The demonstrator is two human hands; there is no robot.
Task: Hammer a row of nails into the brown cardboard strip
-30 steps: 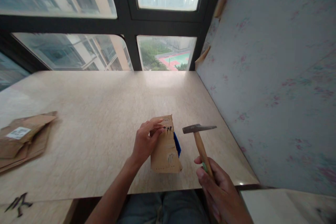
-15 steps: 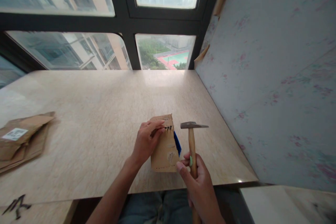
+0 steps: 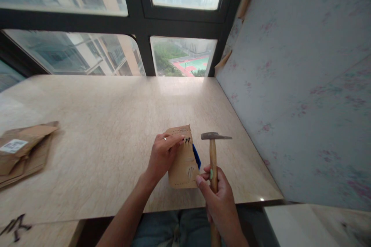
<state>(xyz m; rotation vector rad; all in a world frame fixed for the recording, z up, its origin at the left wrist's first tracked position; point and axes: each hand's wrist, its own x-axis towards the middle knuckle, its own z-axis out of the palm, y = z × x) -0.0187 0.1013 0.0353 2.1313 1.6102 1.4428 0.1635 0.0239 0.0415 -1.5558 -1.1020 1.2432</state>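
Note:
A small brown cardboard piece [image 3: 183, 164] with a blue edge lies on the marble-look table [image 3: 116, 123] near its front. Small black nails [image 3: 187, 139] stick up near the card's top. My left hand [image 3: 162, 154] rests on the card, its fingers pinched at one of those nails. My right hand [image 3: 217, 197] grips the wooden handle of a hammer [image 3: 213, 154], held upright just right of the card. The steel head sits level a little above and to the right of the nails.
Flattened brown cardboard with a white label [image 3: 20, 152] lies at the table's left edge. Loose black nails [image 3: 14, 225] sit on a lower surface at bottom left. A pale patterned wall [image 3: 290, 85] closes the right side; windows run along the back.
My right hand swung the hammer from a rightward tilt to upright and brought it closer to the card. My left hand shifted slightly at the nails.

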